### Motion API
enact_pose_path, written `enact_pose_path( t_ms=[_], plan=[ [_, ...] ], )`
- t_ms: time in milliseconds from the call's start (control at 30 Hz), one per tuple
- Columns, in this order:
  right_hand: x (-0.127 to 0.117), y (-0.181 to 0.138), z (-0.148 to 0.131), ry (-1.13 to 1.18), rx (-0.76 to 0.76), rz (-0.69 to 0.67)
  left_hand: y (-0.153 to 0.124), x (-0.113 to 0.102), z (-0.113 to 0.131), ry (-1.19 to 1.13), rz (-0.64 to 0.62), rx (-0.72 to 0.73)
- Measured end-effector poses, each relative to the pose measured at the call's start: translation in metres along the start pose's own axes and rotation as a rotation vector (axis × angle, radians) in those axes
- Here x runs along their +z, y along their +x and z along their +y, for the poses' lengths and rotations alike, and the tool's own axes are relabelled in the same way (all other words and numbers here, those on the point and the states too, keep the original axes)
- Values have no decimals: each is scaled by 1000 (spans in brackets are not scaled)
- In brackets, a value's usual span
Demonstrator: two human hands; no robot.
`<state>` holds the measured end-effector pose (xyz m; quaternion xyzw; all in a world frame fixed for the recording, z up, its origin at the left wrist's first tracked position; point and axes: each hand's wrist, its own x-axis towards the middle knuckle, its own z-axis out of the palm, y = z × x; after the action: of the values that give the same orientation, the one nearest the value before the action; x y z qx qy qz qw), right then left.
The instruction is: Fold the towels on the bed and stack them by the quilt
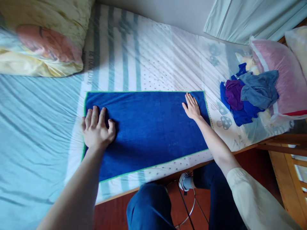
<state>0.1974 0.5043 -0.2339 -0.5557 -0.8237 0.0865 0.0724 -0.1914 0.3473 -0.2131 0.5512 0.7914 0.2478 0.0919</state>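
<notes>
A dark blue towel with thin green edging lies spread out on the bed. Over its left end is my left hand, fingers spread and palm down; whether the palm presses on the cloth I cannot tell. My right hand rests flat near the towel's far right corner, fingers stretched out. Neither hand grips anything. The towel looks mostly smooth, with slight creases near its far left part.
To the right lies a heap of crumpled cloths, with a grey-blue cloth and a purple cloth on top. A pink pillow is behind it. Folded yellow bedding sits far left. The wooden bed edge runs in front of my legs.
</notes>
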Motion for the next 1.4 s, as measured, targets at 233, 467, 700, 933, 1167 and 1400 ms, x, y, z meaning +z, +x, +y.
enact_pose_path(
  t_ms=[233,467,700,933,1167,1400],
  plan=[
    [-7,15,62,-64,132,36,1,2,-2,6,20,11],
    [-15,-22,12,-98,45,94,1,5,-6,-4,30,13],
    [11,-116,-26,-104,107,106,2,9,-15,58,-17,37],
    [13,-109,-25,-85,116,140,42,5,-26,113,-282,336],
    [14,-112,-26,-124,129,103,81,13,-50,112,-155,91],
    [9,-110,-28,-142,152,37,43,15,-16,137,-89,-95]
  ],
)
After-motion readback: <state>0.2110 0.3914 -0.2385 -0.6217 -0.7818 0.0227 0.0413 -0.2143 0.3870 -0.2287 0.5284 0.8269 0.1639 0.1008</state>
